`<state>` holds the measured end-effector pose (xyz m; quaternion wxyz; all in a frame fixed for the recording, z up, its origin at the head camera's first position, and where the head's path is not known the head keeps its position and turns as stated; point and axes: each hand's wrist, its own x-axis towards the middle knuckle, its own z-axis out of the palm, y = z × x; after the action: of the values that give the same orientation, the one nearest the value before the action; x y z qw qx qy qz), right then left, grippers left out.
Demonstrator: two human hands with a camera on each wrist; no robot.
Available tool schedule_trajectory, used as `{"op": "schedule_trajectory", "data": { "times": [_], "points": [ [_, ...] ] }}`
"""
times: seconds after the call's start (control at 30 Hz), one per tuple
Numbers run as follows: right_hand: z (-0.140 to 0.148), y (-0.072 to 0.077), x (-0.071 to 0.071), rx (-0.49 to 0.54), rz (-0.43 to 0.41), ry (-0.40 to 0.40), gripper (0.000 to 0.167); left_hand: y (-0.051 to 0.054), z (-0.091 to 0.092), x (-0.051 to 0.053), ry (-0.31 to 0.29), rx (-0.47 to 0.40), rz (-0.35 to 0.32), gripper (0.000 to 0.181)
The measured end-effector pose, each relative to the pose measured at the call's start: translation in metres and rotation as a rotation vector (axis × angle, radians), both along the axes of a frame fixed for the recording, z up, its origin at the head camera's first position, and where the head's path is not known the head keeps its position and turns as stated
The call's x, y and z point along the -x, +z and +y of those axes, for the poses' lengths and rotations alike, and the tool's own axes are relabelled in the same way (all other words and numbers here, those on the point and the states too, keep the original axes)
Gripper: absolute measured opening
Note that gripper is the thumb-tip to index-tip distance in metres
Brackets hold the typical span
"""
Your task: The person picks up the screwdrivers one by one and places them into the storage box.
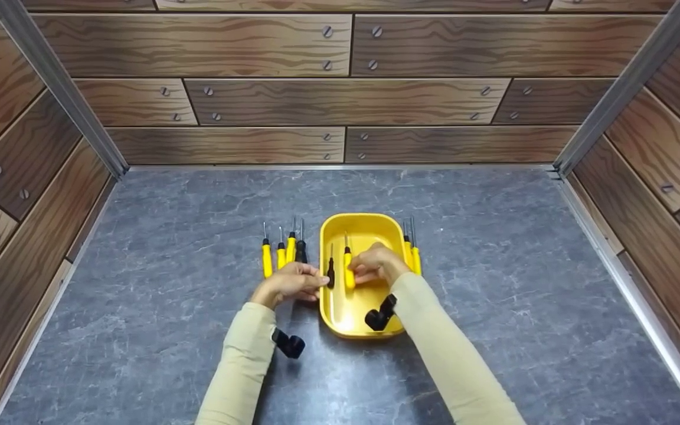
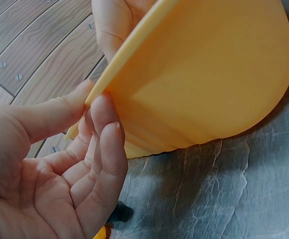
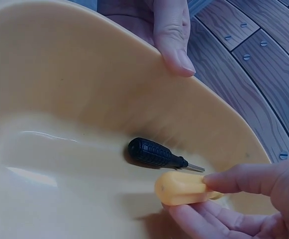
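A yellow plastic bin (image 1: 340,319) stands on the grey marbled tabletop. My left hand (image 1: 296,282) pinches its left rim, thumb on top and fingers against the outer wall (image 2: 214,64). Inside the bin, my right hand (image 1: 378,262) holds a yellow-handled screwdriver (image 1: 349,274) between thumb and fingers. Its handle (image 3: 181,189) shows close up in the right wrist view, while its shaft points away in the head view. Along the bin's left side lies a small black screwdriver (image 3: 151,152), its tip also pointing away; neither hand touches it.
Left of the bin lie several screwdrivers, yellow-handled ones (image 1: 267,260) and a black-handled one (image 1: 301,251). Two more yellow-handled screwdrivers (image 1: 416,260) lie just right of the bin, partly behind the right wrist. Wood-patterned walls (image 1: 340,103) enclose the tabletop.
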<state>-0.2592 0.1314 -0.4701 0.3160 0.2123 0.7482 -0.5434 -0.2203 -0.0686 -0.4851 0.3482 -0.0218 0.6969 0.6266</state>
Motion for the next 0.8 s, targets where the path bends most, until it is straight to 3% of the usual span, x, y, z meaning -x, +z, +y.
{"op": "schedule_trajectory", "data": {
  "times": [0.53, 0.8],
  "points": [
    [-0.0050, -0.0013, 0.0005, 0.000, 0.011, 0.011, 0.048, -0.0009, 0.0002, 0.0004, 0.014, 0.020, 0.011, 0.007],
    [-0.0089, -0.0041, 0.0007, -0.019, 0.000, 0.015, 0.033, -0.0010, 0.0006, -0.0009, 0.006, 0.013, 0.014, 0.007]
  ]
}}
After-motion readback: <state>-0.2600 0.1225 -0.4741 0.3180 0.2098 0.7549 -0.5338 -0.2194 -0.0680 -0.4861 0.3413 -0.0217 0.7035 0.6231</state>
